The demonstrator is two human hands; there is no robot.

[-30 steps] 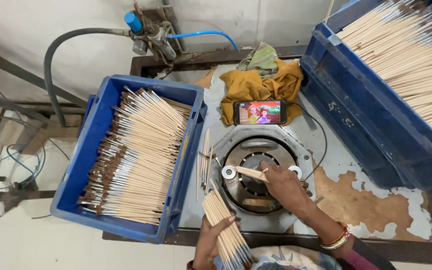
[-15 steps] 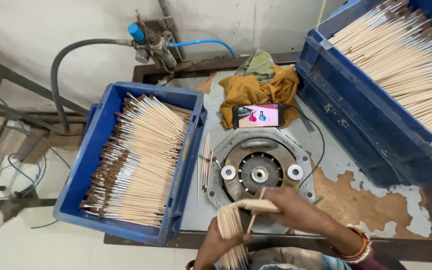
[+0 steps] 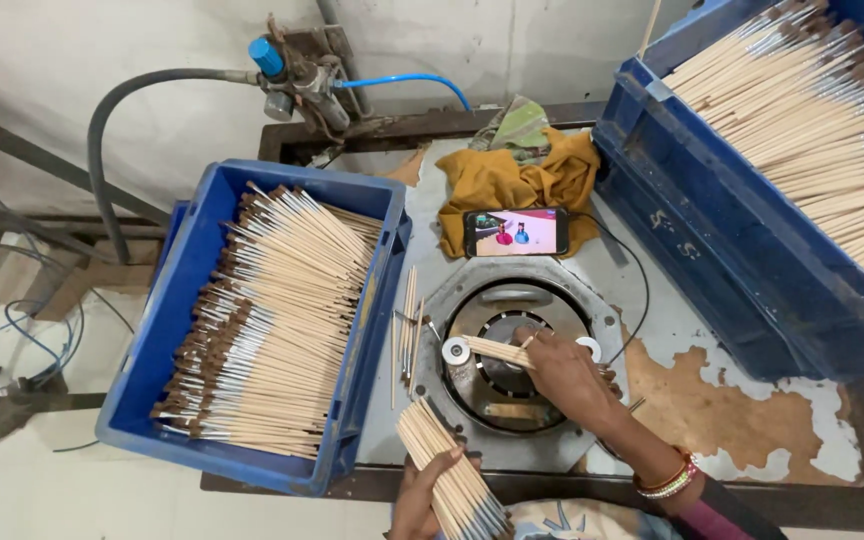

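so your right hand (image 3: 564,375) is pinching one wooden brush handle (image 3: 497,350) over the round machine (image 3: 512,365). your left hand (image 3: 422,495) is closed around a bundle of handles (image 3: 447,465) at the table edge (image 3: 772,495).

Pale wooden stick (image 3: 497,350) flat across machine; stick bundle (image 3: 449,478) fanned, upright.

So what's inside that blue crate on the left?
The blue crate holds a heap of thin wooden paintbrushes lying side by side, with silver ferrules and dark brown tips. The heap hides the crate's floor and any brushes lower down.
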